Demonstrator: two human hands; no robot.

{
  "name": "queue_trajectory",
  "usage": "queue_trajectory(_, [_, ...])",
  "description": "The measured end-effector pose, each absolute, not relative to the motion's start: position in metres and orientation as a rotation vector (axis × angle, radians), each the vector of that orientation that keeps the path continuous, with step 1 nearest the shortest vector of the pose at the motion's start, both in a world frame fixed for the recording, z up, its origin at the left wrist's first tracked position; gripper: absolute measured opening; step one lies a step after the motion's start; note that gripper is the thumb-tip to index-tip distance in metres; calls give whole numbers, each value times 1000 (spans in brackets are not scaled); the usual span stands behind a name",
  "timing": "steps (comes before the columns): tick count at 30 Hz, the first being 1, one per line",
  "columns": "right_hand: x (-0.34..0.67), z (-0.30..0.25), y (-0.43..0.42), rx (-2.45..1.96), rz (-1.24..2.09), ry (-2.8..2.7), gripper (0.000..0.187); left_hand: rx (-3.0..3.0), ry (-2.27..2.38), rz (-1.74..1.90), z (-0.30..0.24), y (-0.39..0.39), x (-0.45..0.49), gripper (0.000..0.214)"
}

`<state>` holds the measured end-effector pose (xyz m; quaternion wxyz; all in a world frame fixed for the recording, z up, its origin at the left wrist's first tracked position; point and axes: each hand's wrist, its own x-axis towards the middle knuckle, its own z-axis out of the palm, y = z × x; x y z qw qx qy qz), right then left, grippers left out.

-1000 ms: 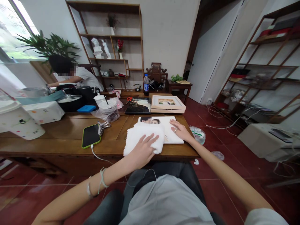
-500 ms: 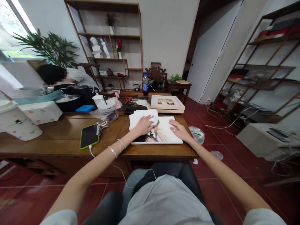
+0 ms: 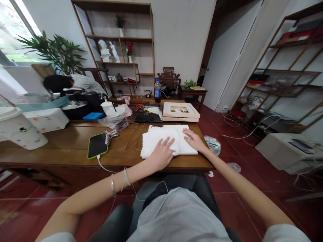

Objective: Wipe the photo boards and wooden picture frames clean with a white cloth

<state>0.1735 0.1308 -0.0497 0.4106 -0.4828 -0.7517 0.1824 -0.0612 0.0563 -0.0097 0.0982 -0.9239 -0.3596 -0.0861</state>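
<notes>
A white cloth (image 3: pixel 153 140) is spread over most of a white-edged photo panel (image 3: pixel 190 149) near the table's front edge. My left hand (image 3: pixel 163 153) lies on the cloth with its fingers spread, pressing it against the panel. On the panel's right side rests my right hand (image 3: pixel 195 139), fingers stretched out flat along its edge. Only a small dark patch of the printed picture shows at the panel's top left; the cloth hides the rest.
Behind the panel lie a dark photo panel (image 3: pixel 148 113) and a white picture frame (image 3: pixel 180 111), with a bottle (image 3: pixel 157 90) beyond. A charging phone (image 3: pixel 98 145) lies to the left, near paper cups (image 3: pixel 21 129) and a tissue box (image 3: pixel 46 119). Another person (image 3: pixel 85 83) leans over at back left.
My left hand has drawn the cloth toward me and slightly right, covering the picture that showed before. My right hand has stayed on the panel's edge.
</notes>
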Motion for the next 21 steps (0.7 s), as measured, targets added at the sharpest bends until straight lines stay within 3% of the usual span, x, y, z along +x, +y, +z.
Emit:
queue_trajectory(7, [175, -51, 132, -1217, 434, -1909, 35, -2791, -954, -225, -1, 36, -65, 27])
queue_trajectory(21, [176, -52, 133, -1241, 438, -1920, 35, -2719, -1139, -348, -7, 165, -55, 35])
